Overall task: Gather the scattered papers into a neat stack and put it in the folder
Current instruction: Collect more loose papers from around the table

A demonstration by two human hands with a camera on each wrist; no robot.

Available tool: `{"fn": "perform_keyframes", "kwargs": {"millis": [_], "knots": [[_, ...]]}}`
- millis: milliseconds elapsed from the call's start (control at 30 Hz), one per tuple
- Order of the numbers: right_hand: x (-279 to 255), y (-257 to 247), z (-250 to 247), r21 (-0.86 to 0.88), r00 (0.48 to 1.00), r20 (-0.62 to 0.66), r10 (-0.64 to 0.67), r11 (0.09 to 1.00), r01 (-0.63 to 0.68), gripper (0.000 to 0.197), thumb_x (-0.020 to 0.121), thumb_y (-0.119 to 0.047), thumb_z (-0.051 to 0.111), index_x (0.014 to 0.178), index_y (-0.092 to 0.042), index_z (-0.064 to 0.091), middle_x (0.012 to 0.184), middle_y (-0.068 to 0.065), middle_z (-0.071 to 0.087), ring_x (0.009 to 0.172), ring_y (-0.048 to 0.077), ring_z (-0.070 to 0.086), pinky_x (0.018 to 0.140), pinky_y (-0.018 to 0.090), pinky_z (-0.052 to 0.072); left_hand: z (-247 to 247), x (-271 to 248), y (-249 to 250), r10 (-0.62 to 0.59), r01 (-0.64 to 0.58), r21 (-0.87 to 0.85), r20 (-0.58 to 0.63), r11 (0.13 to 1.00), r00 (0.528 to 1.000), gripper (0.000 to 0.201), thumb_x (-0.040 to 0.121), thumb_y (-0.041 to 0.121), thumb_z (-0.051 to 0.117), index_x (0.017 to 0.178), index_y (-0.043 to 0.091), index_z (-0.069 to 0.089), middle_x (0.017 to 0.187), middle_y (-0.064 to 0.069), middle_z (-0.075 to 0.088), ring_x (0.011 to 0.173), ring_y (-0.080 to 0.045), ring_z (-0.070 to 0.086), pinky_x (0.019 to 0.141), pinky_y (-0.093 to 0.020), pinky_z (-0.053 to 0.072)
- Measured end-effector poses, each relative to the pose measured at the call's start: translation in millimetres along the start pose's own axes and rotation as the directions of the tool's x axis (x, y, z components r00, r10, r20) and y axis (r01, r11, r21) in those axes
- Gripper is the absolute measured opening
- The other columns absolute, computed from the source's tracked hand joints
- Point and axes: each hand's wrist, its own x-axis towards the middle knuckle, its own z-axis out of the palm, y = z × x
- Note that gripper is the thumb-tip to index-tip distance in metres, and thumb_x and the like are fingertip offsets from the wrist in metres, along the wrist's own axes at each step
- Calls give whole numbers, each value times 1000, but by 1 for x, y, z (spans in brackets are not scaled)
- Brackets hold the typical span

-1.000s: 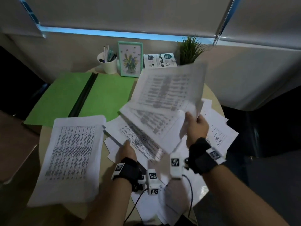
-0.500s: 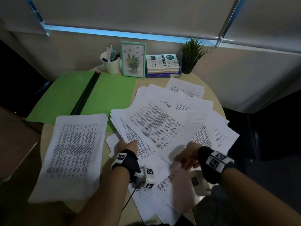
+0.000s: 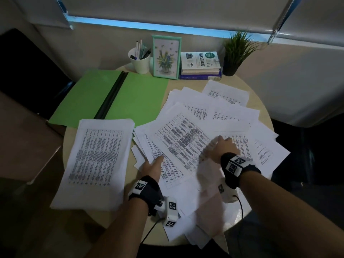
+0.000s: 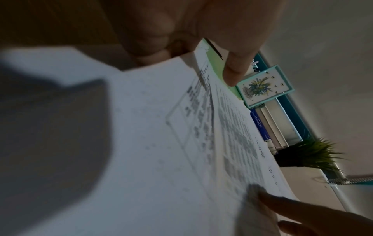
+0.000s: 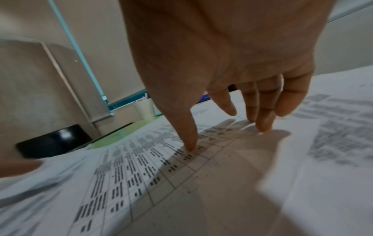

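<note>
A green folder (image 3: pixel 111 95) lies open at the back left of the round table. In front of it sits a gathered stack of printed papers (image 3: pixel 96 159). Scattered papers (image 3: pixel 204 127) fan across the middle and right. My left hand (image 3: pixel 153 165) holds the left edge of that fan, thumb (image 4: pixel 234 71) on top and fingers curled at the sheet's edge. My right hand (image 3: pixel 222 145) is spread over the top sheets, its fingertips (image 5: pixel 262 126) touching the print. A sheet near my right wrist is blurred.
A pen cup (image 3: pixel 140 60), a framed flower picture (image 3: pixel 166 56), stacked books (image 3: pixel 201 65) and a potted plant (image 3: pixel 236 51) line the table's (image 3: pixel 260 99) back edge. Loose sheets (image 3: pixel 195 237) overhang the front edge. A dark chair (image 3: pixel 28 58) stands at left.
One second ago my right hand held a sheet raised over the fan. It laid that sheet down and now reaches forward, fingers spread on the pile. My left hand stayed at the fan's left edge.
</note>
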Motion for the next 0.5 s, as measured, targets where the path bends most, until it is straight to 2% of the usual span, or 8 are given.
{"fn": "perform_keyframes", "kwargs": {"millis": [67, 133, 267, 333, 400, 467, 500], "knots": [[-12, -11, 15, -108, 1000, -2, 12, 994, -12, 67, 88, -54, 54, 138, -12, 39, 140, 16, 38, 126, 36, 43, 104, 49, 39, 4, -5, 1, -4, 4, -25, 0, 1000, 1000, 108, 64, 77, 63, 148, 15, 33, 152, -8, 37, 135, -33, 41, 108, -48, 37], [-25, -20, 33, -165, 1000, -4, 2, 986, -3, 66, 86, -57, 53, 135, -13, 45, 137, 15, 40, 126, 34, 41, 103, 49, 37, 10, -7, 4, 5, -5, -31, -4, 1000, 1000, 106, 70, 69, 68, 150, 13, 27, 155, -8, 30, 139, -33, 35, 108, -46, 35], [-47, -27, 48, -178, 992, -39, -117, 978, 108, 55, 92, -53, 43, 132, -16, 51, 135, 13, 44, 126, 33, 40, 103, 47, 36, 14, -11, 12, 74, -68, 112, -47, 991, 996, 86, 81, 52, 68, 147, 9, 32, 152, -11, 37, 137, -33, 39, 109, -47, 37], [-44, -25, 40, -59, 980, -121, -157, 987, 151, 55, 94, -53, 40, 132, -16, 49, 135, 13, 46, 125, 31, 43, 103, 46, 39, 11, -14, 18, 121, -115, 136, -37, 984, 992, 77, 86, 46, 66, 145, 7, 36, 149, -11, 41, 135, -32, 41, 108, -44, 38], [-35, -24, 24, 158, 956, -233, -176, 964, 216, 61, 91, -54, 49, 138, -15, 41, 142, 13, 43, 127, 29, 44, 105, 48, 41, 4, -17, 26, 196, -193, 118, -12, 974, 981, 66, 91, 36, 63, 144, 6, 38, 148, -9, 43, 135, -31, 41, 105, -37, 38], [-27, -25, -1, 392, 955, -237, -181, 881, 264, 87, 82, -56, 67, 148, -13, 29, 152, 11, 34, 136, 28, 38, 111, 49, 36, -6, -24, 40, 283, -283, 69, 10, 956, 959, 51, 93, 25, 62, 137, 5, 47, 135, -5, 53, 127, -28, 49, 92, -28, 38], [-23, -26, -14, 523, 959, -207, -191, 808, 274, 100, 76, -57, 73, 151, -13, 23, 155, 10, 31, 139, 28, 36, 113, 49, 33, -13, -25, 47, 327, -327, 34, 12, 944, 945, 44, 92, 22, 64, 131, 5, 52, 128, -3, 57, 121, -24, 53, 89, -27, 38]]}}
